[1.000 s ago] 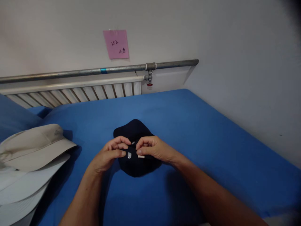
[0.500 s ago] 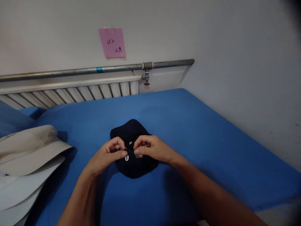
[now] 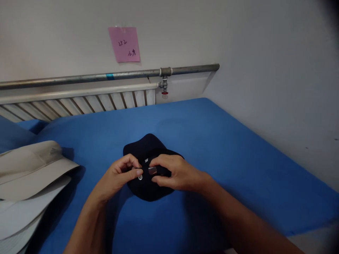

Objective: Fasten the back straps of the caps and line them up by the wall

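Note:
A dark navy cap (image 3: 148, 148) lies on the blue sheet (image 3: 217, 141) in front of me. My left hand (image 3: 120, 176) pinches the cap's back strap beside a small metal buckle (image 3: 140, 177). My right hand (image 3: 174, 173) is closed on the other end of the strap, thumb and forefinger round a small silver piece (image 3: 152, 170). Both hands meet over the middle of the cap and hide much of it.
A beige cap (image 3: 31, 165) sits atop a stack of pale caps (image 3: 18, 218) at the left. A radiator (image 3: 79, 100) and a metal pipe (image 3: 106, 76) run along the back wall under a pink note (image 3: 124, 44). A wall borders the bed on the right.
My two hands have drawn closer together over the strap, and the right fingers have turned to show the silver piece. The view has shifted slightly to the right.

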`<state>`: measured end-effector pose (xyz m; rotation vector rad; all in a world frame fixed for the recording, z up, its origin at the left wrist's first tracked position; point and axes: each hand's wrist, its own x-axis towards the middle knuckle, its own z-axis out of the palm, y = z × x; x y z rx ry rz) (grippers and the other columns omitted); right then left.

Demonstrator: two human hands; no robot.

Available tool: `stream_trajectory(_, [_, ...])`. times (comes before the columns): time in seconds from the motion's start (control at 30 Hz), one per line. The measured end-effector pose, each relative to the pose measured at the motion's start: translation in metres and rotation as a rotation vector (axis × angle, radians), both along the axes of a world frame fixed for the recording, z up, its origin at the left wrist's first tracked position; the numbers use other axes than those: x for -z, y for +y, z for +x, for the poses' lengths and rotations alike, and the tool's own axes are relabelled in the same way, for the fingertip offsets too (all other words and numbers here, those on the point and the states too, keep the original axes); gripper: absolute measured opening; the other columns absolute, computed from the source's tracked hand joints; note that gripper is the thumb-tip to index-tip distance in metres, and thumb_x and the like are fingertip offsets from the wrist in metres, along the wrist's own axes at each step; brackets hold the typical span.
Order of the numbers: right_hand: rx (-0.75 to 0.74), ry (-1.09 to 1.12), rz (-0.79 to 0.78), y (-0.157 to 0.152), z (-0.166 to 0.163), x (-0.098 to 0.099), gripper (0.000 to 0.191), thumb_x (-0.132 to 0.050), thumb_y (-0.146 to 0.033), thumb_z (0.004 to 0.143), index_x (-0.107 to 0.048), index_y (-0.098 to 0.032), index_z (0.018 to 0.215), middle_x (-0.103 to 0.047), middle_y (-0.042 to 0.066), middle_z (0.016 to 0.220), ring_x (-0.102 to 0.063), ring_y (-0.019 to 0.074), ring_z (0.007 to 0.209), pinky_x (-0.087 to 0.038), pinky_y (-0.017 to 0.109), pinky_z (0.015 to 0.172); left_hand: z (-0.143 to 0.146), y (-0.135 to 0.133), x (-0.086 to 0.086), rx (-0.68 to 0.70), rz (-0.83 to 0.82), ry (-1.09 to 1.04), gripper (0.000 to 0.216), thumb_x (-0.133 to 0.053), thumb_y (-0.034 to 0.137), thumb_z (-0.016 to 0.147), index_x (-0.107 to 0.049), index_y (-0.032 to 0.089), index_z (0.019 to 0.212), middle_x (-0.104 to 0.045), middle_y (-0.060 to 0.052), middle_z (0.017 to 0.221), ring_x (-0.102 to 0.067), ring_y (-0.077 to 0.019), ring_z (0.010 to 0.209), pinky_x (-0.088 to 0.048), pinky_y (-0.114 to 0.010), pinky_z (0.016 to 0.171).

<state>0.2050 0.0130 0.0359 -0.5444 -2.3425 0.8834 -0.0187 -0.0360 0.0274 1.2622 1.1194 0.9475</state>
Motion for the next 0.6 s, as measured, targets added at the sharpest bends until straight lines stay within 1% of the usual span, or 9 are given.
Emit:
stream_trajectory(0.1, [0.014, 0.013, 0.154, 0.001, -0.001, 0.005, 0.016, -0.056, -0.015, 0.085, -0.061, -0.015, 0.101, -0.066, 0.005, 0.087, -0.061, 0.0141, 0.078, -0.049, 0.027, 0.073, 0.000, -0.001, -0.003, 0.016, -0.015, 0.002, 0.020, -0.071, 0.031, 0.079, -0.055, 0.020, 0.075, -0.060, 0.003, 0.080, -0.052, -0.0095, 0.073, -0.040, -0.022, 0.065])
stream_trajectory(0.17, [0.019, -0.005, 0.217, 0.001, -0.003, 0.009, 0.017, -0.055, -0.016, 0.086, -0.061, -0.015, 0.102, -0.065, 0.005, 0.087, -0.061, 0.0147, 0.078, -0.050, 0.028, 0.073, 0.001, -0.002, -0.005, 0.019, -0.016, 0.013, 0.020, -0.069, 0.032, 0.081, -0.054, 0.019, 0.075, -0.060, 0.002, 0.083, -0.052, -0.0097, 0.074, -0.040, -0.022, 0.066])
stream_trajectory(0.27, [0.028, -0.052, 0.264, 0.000, -0.007, 0.013, 0.018, -0.057, -0.018, 0.085, -0.060, -0.015, 0.102, -0.064, 0.007, 0.091, -0.061, 0.0153, 0.079, -0.051, 0.028, 0.070, 0.001, -0.002, -0.007, 0.028, -0.021, 0.028, 0.020, -0.065, 0.033, 0.083, -0.053, 0.019, 0.076, -0.060, 0.002, 0.083, -0.052, -0.0104, 0.075, -0.040, -0.023, 0.068])
stream_trajectory(0.33, [0.039, -0.072, 0.296, -0.001, -0.010, 0.016, 0.015, -0.055, -0.019, 0.087, -0.060, -0.014, 0.100, -0.063, 0.008, 0.093, -0.061, 0.0156, 0.080, -0.051, 0.027, 0.069, 0.001, -0.003, -0.008, 0.036, -0.022, 0.042, 0.021, -0.064, 0.034, 0.084, -0.053, 0.019, 0.075, -0.060, 0.001, 0.084, -0.052, -0.0112, 0.077, -0.040, -0.023, 0.069])
stream_trajectory(0.5, [0.083, -0.048, 0.343, -0.003, -0.013, 0.019, 0.012, -0.048, -0.019, 0.089, -0.060, -0.015, 0.091, -0.063, 0.006, 0.083, -0.060, 0.0151, 0.074, -0.050, 0.027, 0.065, 0.002, -0.004, -0.009, 0.043, -0.032, 0.060, 0.024, -0.063, 0.036, 0.084, -0.052, 0.019, 0.073, -0.060, -0.001, 0.083, -0.051, -0.0131, 0.077, -0.039, -0.025, 0.068])
stream_trajectory(0.6, [0.073, -0.017, 0.363, -0.004, -0.014, 0.020, 0.012, -0.050, -0.018, 0.087, -0.059, -0.015, 0.093, -0.063, 0.007, 0.084, -0.060, 0.0164, 0.076, -0.051, 0.029, 0.067, 0.001, -0.004, -0.007, 0.051, -0.032, 0.032, 0.025, -0.062, 0.036, 0.085, -0.050, 0.018, 0.073, -0.058, -0.001, 0.081, -0.049, -0.0130, 0.076, -0.039, -0.025, 0.067])
